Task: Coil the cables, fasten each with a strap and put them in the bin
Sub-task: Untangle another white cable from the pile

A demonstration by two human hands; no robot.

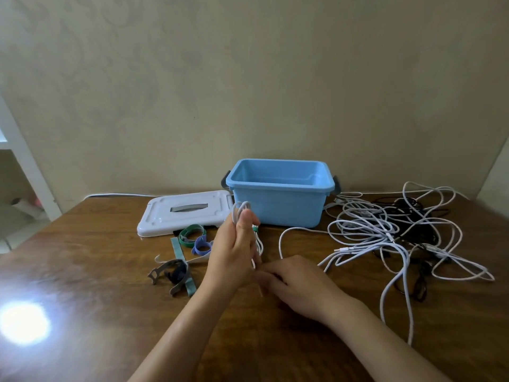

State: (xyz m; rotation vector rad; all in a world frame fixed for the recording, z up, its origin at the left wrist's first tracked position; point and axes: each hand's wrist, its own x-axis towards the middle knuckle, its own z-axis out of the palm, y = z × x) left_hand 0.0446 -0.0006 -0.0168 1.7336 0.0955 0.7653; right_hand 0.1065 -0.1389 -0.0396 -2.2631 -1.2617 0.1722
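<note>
White charging cable (242, 209) loops are being gripped in the raised left hand (237, 249); the right hand (292, 282), palm down, is pinching its trailing end.

A white cable (242, 213) is gripped in the left hand (234, 249). Just behind the grip, a light blue bin (278, 199) with grey latches is seen; to its left, a white lid (184, 216) with a grey handle. Green, purple, teal and grey straps (190, 244) are seen left of the grip, white and black cables (385, 232) to its right. The table (96, 271) is brown wood grain.
</note>
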